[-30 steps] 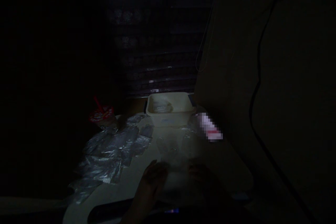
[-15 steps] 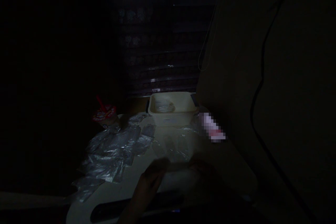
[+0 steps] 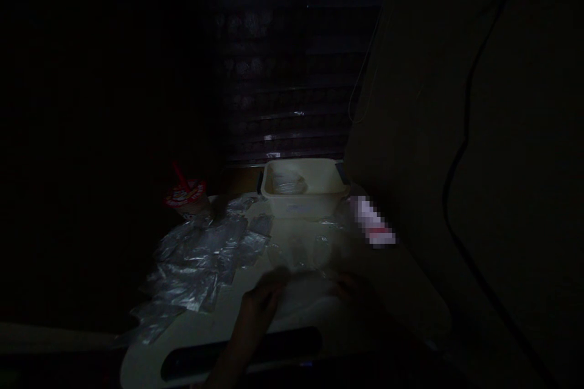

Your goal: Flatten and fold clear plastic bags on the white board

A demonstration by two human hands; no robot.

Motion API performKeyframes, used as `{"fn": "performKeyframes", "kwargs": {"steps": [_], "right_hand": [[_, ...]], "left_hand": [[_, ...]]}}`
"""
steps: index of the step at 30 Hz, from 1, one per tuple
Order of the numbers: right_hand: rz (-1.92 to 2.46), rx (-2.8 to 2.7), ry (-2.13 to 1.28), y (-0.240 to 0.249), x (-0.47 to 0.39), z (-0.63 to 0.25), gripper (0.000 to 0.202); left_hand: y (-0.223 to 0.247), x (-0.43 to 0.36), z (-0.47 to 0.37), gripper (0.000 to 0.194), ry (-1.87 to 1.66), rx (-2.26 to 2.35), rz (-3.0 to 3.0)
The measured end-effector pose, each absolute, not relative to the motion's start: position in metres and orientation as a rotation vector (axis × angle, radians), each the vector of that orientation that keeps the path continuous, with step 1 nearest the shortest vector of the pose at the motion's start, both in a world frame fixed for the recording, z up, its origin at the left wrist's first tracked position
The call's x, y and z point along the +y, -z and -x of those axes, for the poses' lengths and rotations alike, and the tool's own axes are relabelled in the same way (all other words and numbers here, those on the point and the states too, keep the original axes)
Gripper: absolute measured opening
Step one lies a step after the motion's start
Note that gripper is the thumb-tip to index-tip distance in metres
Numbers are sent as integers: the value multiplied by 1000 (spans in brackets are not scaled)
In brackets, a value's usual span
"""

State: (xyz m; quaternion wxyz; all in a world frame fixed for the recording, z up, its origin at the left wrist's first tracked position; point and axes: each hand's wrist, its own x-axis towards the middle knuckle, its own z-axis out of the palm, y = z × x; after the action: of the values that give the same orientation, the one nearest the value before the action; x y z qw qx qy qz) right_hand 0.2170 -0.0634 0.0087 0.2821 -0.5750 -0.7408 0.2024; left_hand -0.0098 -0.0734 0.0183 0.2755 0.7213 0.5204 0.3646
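The view is very dark. My left hand point(image 3: 262, 307) is closed at the left edge of a pale, thin sheet or bag point(image 3: 305, 298) near the front of the white table point(image 3: 205, 340). At the sheet's right edge is my right hand point(image 3: 349, 287), dim, its fingers pinched on it. Clear plastic film point(image 3: 319, 252) lies just beyond both hands. Many crinkled clear plastic bags point(image 3: 196, 261) are spread over the table's left side.
A cream bin point(image 3: 303, 203) with clear plastic inside stands at the back. Left of it is a cup point(image 3: 187, 197) with a red lid and straw. A blurred-out pink and white item point(image 3: 374, 222) lies at the right. A dark slot point(image 3: 241, 352) runs along the front.
The pale sheet between my hands now looks wider and further up, over the near end of the film. My hands have barely moved; the whole view has shifted slightly.
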Motion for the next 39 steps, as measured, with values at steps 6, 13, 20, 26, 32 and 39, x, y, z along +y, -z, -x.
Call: {"fn": "performKeyframes", "kwargs": {"steps": [6, 13, 20, 26, 32, 39], "right_hand": [[1657, -1897, -784, -21, -56, -213, 26], [1692, -1770, -854, -13, -52, -208, 25], [1616, -1620, -858, 6, -49, -205, 26], [1617, -1503, -948, 4, -50, -203, 31], [1638, -1373, -1034, 1, -49, -201, 38], [1669, -1413, -1066, 1, -46, -200, 40]], "left_hand": [[-19, -69, 7, 22, -983, 1463, -1934], [-18, -63, 5, 25, -933, 1501, -1895], [-23, -64, 2, 35, -875, 1560, -1821], [-24, -61, -2, 37, -792, 1633, -1824], [-21, -62, -4, 30, -765, 1712, -1851], [-25, -65, -3, 33, -811, 1801, -2029]]}}
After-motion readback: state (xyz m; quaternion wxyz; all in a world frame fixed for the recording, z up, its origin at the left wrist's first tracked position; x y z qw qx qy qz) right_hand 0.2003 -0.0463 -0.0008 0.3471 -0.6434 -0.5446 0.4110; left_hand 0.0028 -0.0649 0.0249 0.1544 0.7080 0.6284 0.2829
